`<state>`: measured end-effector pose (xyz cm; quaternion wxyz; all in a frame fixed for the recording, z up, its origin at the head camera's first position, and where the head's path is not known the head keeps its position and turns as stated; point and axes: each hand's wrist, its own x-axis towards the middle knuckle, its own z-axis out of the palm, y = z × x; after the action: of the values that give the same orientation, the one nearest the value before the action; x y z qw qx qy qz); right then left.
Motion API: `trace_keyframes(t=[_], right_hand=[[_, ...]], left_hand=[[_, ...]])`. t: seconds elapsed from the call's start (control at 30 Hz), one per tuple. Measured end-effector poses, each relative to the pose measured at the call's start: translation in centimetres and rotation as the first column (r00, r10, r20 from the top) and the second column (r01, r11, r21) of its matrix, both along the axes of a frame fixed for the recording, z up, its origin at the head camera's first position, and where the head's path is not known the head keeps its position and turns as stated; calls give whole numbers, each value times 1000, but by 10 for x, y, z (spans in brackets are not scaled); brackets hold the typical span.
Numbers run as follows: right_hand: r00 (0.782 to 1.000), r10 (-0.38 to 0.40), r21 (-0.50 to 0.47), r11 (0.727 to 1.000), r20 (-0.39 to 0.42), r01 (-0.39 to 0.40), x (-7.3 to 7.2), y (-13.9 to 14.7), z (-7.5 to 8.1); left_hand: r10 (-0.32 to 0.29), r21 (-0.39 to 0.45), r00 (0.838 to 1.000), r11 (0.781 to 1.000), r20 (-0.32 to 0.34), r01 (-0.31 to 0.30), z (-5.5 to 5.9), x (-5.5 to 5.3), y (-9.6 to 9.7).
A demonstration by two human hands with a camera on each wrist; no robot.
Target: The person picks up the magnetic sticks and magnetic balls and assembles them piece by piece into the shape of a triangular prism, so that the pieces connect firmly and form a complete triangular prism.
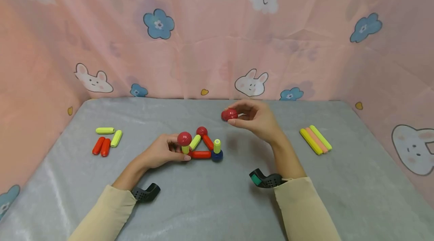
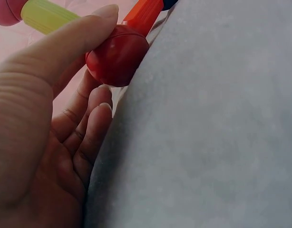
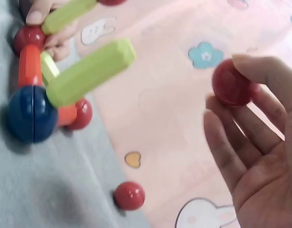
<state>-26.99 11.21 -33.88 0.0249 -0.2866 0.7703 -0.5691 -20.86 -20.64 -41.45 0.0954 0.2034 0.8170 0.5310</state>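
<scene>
My left hand (image 1: 166, 152) grips the red base ball (image 2: 118, 59) at the near left corner of a triangle of rods and balls. From that corner rises a yellow-green rod (image 2: 48, 16) topped by a red ball (image 1: 184, 139). A red rod (image 1: 201, 154) runs along the table to a dark blue ball (image 3: 33, 114), on which an upright yellow-green rod (image 3: 91, 72) stands with a bare top. At the far corner is another red ball (image 1: 201, 131). Above the table, right of the triangle, my right hand (image 1: 254, 118) pinches a red ball (image 3: 234, 83) between thumb and fingers.
A loose red ball (image 3: 130, 195) lies on the grey cloth near the back curtain. To the left are two red rods (image 1: 105, 147) and two yellow-green rods (image 1: 116, 138). At right, three rods (image 1: 315, 139) in yellow, peach and yellow-green lie side by side.
</scene>
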Motion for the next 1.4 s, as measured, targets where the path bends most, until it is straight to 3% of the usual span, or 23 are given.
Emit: trace_keyframes(t=[0.17, 0.27, 0.4, 0.53, 0.87, 0.97, 1.17, 1.27, 1.4], right_hand=[[984, 179, 68, 982, -11, -178, 5, -9, 8], [960, 277, 119, 953, 34, -279, 7, -14, 8], [936, 334, 184, 918, 114, -350, 8, -19, 5], [928, 342, 198, 909, 151, -367, 8, -20, 3], [913, 377, 195, 894, 159, -403, 6, -17, -2], [901, 390, 181, 888, 190, -423, 3, -17, -14], [862, 418, 155, 868, 287, -472, -5, -25, -54], [866, 400, 139, 880, 300, -454, -6, -25, -66], [887, 369, 164, 891, 278, -422, -6, -27, -69]], left_hand=[[8, -14, 1000, 1000, 0, -8, 2, -1, 0], [4, -11, 1000, 1000, -5, -4, 1, -1, -1], [9, -16, 1000, 1000, -14, -9, 0, 0, -2], [11, -20, 1000, 1000, -19, -12, 0, 0, -2], [5, -13, 1000, 1000, -16, -6, 1, 0, -1], [-2, -10, 1000, 1000, -20, 2, 0, 0, -1], [15, -26, 1000, 1000, -24, -15, -4, 2, -6], [20, -39, 999, 999, -26, -21, -6, 0, -5], [9, -58, 1000, 998, -15, -10, -3, -1, -8]])
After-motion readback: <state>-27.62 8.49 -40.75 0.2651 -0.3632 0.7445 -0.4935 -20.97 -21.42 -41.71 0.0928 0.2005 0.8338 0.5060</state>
